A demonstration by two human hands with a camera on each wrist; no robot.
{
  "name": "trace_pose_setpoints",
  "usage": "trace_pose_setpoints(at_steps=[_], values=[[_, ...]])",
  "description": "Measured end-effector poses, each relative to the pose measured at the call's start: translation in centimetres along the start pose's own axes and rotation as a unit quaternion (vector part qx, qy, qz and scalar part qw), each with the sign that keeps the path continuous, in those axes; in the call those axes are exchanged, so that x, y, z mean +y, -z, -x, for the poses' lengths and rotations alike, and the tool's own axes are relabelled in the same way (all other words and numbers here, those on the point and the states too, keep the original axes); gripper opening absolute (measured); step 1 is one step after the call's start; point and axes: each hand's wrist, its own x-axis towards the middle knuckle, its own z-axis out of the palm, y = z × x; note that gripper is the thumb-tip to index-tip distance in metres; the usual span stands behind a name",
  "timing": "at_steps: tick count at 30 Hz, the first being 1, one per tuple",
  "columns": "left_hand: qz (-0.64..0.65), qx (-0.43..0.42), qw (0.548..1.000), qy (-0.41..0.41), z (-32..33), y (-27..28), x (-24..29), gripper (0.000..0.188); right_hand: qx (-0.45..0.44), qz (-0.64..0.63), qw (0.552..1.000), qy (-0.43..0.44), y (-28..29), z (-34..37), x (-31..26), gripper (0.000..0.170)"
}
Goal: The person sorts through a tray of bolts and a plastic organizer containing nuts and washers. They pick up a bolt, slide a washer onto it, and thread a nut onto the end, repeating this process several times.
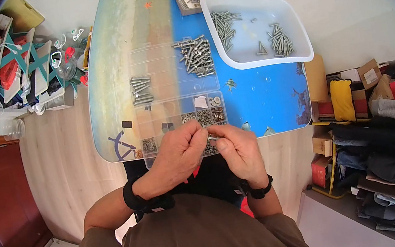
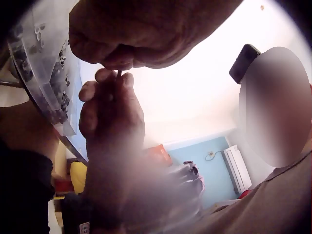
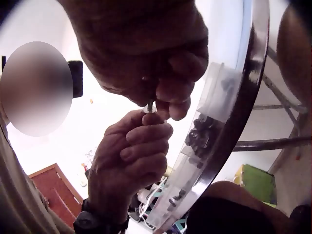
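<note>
Over the front of a clear compartment box [image 1: 155,113], my left hand [image 1: 177,149] and right hand [image 1: 238,152] meet fingertip to fingertip. A small metal bolt [image 1: 212,138] spans between them. My right fingers pinch its shank, a thin dark line [image 2: 119,74] in the left wrist view. In the right wrist view my left thumb and forefinger grip the bolt's lower end, where a shiny ring [image 3: 150,110] shows; whether it is a nut or a washer I cannot tell. Nuts and washers [image 1: 204,116] fill several compartments beneath the hands.
On the box's opened lid lie a large pile of assembled bolts [image 1: 196,57] and a short row of bolts [image 1: 141,89]. Behind to the right, a white plastic tub [image 1: 262,60] holds loose bolts [image 1: 280,41]. Beyond it stands a shallow tray [image 1: 188,6] of mixed screws.
</note>
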Motion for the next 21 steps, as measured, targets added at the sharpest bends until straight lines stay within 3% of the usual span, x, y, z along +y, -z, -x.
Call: trace_pose_setpoints(at_steps=[2, 4, 10, 14, 16, 21], values=[[-0.006, 0.001, 1.000, -0.007, -0.3, -0.1, -0.3, 0.026, 0.014, 0.024, 0.999, 0.017, -0.1, 0.0, 0.2, 0.012], [-0.040, 0.034, 0.995, -0.088, -0.6, -0.3, -1.0, 0.025, -0.004, 0.047, 0.999, 0.009, 0.1, 0.0, 0.0, 0.012], [-0.001, -0.013, 1.000, 0.020, -0.6, 0.3, 0.0, 0.026, 0.077, 0.081, 0.992, 0.058, 0.2, 0.2, 0.6, 0.016], [0.037, -0.003, 0.999, 0.019, -0.7, 0.7, 0.0, 0.024, 0.076, 0.116, 0.990, 0.036, 1.0, 0.1, 0.7, 0.016], [0.025, 0.015, 1.000, 0.000, -0.9, 1.1, -0.3, 0.023, 0.048, 0.215, 0.975, 0.003, 1.5, -0.1, 0.8, 0.017], [0.060, 0.024, 0.998, 0.015, -1.0, 1.9, -0.6, 0.022, 0.031, 0.253, 0.967, 0.000, 1.7, -0.6, 0.9, 0.019]])
